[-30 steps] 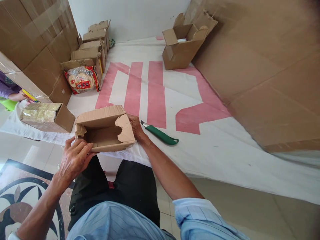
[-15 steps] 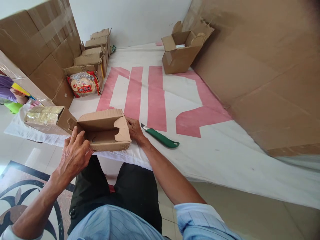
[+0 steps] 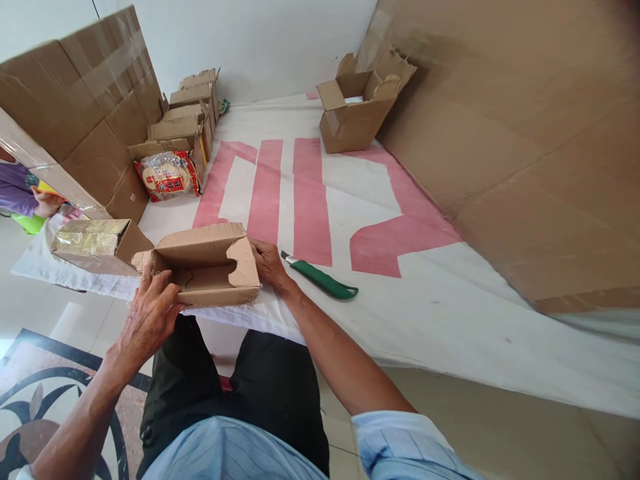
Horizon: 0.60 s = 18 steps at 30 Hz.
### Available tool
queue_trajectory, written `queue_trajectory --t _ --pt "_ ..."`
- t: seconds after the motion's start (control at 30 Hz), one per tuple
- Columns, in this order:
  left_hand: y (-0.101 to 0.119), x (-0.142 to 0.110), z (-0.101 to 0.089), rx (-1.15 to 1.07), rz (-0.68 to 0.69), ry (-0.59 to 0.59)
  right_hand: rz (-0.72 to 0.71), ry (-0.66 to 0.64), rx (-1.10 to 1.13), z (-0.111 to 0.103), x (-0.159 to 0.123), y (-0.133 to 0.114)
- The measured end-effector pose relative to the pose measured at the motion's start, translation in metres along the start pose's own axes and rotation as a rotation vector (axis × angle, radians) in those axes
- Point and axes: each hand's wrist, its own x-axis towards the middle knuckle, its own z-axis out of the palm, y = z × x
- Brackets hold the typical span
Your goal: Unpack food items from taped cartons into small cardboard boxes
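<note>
Open carton point(image 3: 220, 296) sits at the near edge of the table cloth point(image 3: 440, 313), mouth up, in both hands. Its inside is visible down to the bottom; a notched flap stands at the right end, and another flap sticks outward at the left end.

Left hand point(image 3: 153, 303) has it by the near left corner: fingers slightly spread, one on the left flap, others over the rim, thumb low by the near wall. Right hand point(image 3: 270, 263) is narrow, closed on the right end (fingertips tucked behind the cardboard, so exact contact can't be read).

Green-handled knife point(image 3: 325, 279) lies on the cloth just beside the right hand, blade end toward it, touching neither hand nor carton. Taped box point(image 3: 90, 239) is at the left, just beside the carton's left flap. Snack bag point(image 3: 167, 177), clear with red print, leans on the front of a row of small boxes point(image 3: 175, 128) running back toward the wall, next to the stacked cartons point(image 3: 93, 110).

Second open box point(image 3: 353, 128) stands at the back, flaps up, something white inside (too small to identify), near the large cardboard box point(image 3: 530, 153) on the right. Another person's hand point(image 3: 47, 202), purple sleeve, shows at far left by something yellow, partly cut off.
</note>
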Motion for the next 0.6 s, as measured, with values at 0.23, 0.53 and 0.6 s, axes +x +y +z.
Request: queue_trajectory --t 0.23,0.53,0.6 --pt "-0.009 0.024 -0.003 0.036 0.070 -0.042 -0.005 0.073 0.085 0.003 0.001 0.004" --pt "-0.080 0.132 -0.029 0.116 0.074 -0.031 -0.019 0.232 0.067 0.004 0.004 0.005" --pt "-0.115 0.160 -0.040 0.124 0.055 -0.059 -0.025 0.225 0.046 0.004 0.004 0.005"
